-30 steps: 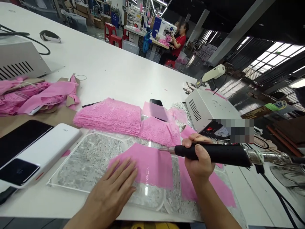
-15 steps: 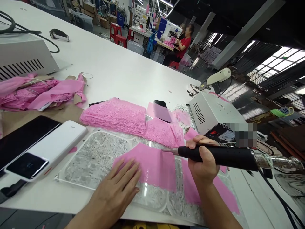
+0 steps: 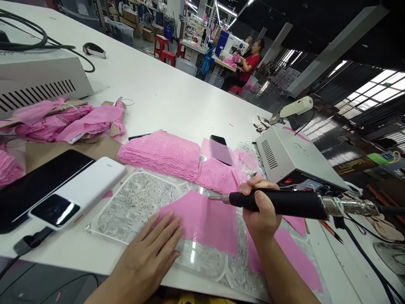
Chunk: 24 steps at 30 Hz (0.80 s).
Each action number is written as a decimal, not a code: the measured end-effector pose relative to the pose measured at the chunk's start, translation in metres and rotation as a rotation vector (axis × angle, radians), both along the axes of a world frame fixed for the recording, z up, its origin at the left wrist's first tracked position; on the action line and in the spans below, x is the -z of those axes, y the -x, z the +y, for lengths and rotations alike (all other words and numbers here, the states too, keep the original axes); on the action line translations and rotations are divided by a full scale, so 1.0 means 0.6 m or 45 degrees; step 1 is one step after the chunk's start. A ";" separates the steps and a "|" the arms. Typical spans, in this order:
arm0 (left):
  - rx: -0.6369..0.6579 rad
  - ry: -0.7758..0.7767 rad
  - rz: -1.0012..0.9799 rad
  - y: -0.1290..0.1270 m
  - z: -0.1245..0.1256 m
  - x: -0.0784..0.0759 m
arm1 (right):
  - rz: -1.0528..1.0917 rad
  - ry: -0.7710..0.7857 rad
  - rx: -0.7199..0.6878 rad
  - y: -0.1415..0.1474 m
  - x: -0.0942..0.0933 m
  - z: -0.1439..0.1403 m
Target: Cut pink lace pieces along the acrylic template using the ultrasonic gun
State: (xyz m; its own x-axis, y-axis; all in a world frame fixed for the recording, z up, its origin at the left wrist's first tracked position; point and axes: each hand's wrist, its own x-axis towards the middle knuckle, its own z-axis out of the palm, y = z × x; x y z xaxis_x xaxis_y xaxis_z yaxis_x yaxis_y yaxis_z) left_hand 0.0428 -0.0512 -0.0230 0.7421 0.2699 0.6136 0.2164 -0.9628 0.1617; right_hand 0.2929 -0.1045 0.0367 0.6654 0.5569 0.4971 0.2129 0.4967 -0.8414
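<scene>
My left hand (image 3: 152, 249) lies flat with its fingers stretched out, pressing the left part of a pink fabric piece (image 3: 209, 223). The fabric lies over a clear plate with grey speckled panels (image 3: 136, 207). My right hand (image 3: 262, 207) is wrapped round a thick black-handled corded tool (image 3: 297, 204), held nearly level. Its narrow metal tip (image 3: 218, 198) points left, over the fabric's upper part; whether it touches the cloth I cannot tell. Beyond the plate sits a stack of pink lace pieces (image 3: 161, 154), with another lace piece (image 3: 221, 175) beside it.
Right of the fabric lies another pink piece (image 3: 297, 257), partly behind my right forearm. A grey control box (image 3: 300, 156) stands at right. On the left are a white power bank (image 3: 98, 177), a black phone (image 3: 41, 185) and bundled pink cloth (image 3: 76, 122). A person (image 3: 249, 63) sits far back.
The tool and my right hand have shifted left, bringing the tip further left over the fabric. My left hand stays flat on the cloth. The camera view has turned slightly left.
</scene>
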 end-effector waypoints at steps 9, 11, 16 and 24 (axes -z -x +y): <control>-0.088 0.082 -0.092 0.016 -0.014 0.017 | 0.043 -0.004 -0.009 0.012 -0.010 0.012; -0.108 0.081 -0.077 0.023 -0.015 0.016 | 0.060 -0.010 -0.052 0.023 -0.011 0.021; -0.134 0.093 -0.080 0.038 -0.012 0.007 | 0.062 -0.024 -0.154 0.053 -0.008 0.046; -0.146 0.131 -0.121 0.045 -0.014 0.014 | 0.041 -0.021 -0.216 0.070 0.001 0.060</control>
